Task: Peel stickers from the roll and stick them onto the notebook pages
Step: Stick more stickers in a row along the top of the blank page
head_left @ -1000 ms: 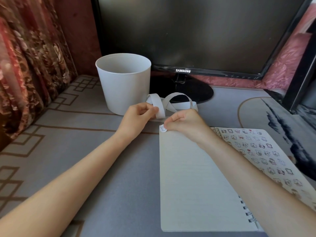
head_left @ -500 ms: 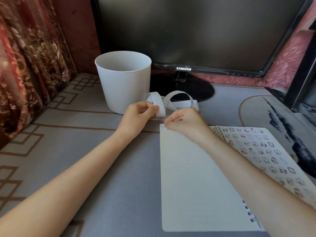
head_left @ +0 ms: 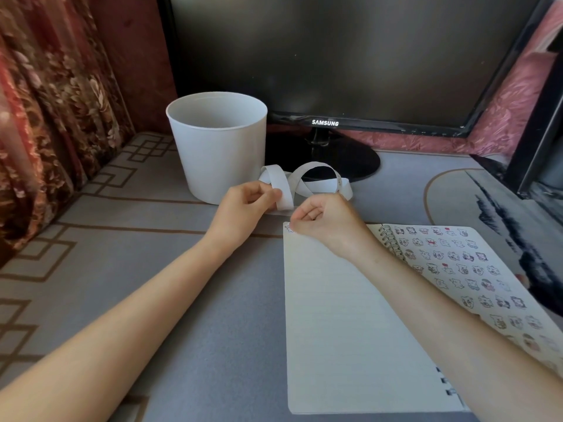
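Note:
An open spiral notebook (head_left: 344,324) lies on the grey mat, its left page blank and its right page (head_left: 463,269) covered with several small stickers. My left hand (head_left: 243,205) pinches a looping white sticker strip (head_left: 307,181) just beyond the notebook. My right hand (head_left: 323,220) is curled at the blank page's top left corner, fingertips pressing on a small sticker (head_left: 288,228) that is mostly hidden beneath them.
A white bucket (head_left: 217,150) stands behind my left hand. A dark Samsung monitor (head_left: 335,62) on a round black base (head_left: 341,161) fills the back. Patterned curtain hangs at the left; a black frame stands at the far right.
My right hand has shifted slightly up to the page's top corner with the sticker, which is now more covered by the fingers. The left hand has stayed holding the strip.

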{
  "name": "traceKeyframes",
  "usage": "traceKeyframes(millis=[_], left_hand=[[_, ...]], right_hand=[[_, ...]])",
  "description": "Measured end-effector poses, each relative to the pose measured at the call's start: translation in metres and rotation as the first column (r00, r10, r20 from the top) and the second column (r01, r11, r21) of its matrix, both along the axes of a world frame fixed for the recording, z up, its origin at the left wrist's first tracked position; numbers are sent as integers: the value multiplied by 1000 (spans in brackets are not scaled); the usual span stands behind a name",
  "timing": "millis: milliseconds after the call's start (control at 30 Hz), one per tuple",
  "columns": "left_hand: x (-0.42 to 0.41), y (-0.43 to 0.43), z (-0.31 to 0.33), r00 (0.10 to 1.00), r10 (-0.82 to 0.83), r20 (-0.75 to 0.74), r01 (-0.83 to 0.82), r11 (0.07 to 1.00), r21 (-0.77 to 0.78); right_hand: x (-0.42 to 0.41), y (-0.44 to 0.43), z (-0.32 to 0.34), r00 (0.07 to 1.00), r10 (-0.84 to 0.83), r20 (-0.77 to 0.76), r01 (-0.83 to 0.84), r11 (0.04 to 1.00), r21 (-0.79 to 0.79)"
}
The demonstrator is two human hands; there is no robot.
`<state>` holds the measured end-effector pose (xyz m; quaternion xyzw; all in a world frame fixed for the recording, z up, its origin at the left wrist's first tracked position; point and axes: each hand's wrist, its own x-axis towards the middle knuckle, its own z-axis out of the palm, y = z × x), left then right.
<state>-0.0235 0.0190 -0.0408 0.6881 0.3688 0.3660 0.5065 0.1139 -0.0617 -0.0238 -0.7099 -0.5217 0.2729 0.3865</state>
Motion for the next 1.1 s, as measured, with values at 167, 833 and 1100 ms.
traceKeyframes(millis=[167,833,1100], left_hand=[[0,1,0,1000,-3,-2,3,1000,1],[0,0,1,996,30,80,-30,1000,-4],[0,-7,12,963,-15,270,16,1000,0]], right_hand=[[2,-2,-1,1000,10,13,-10,1000,14],[9,3,-6,999,7,37,-8,999,40],[8,1,4,998,39,-47,-18,925,380]])
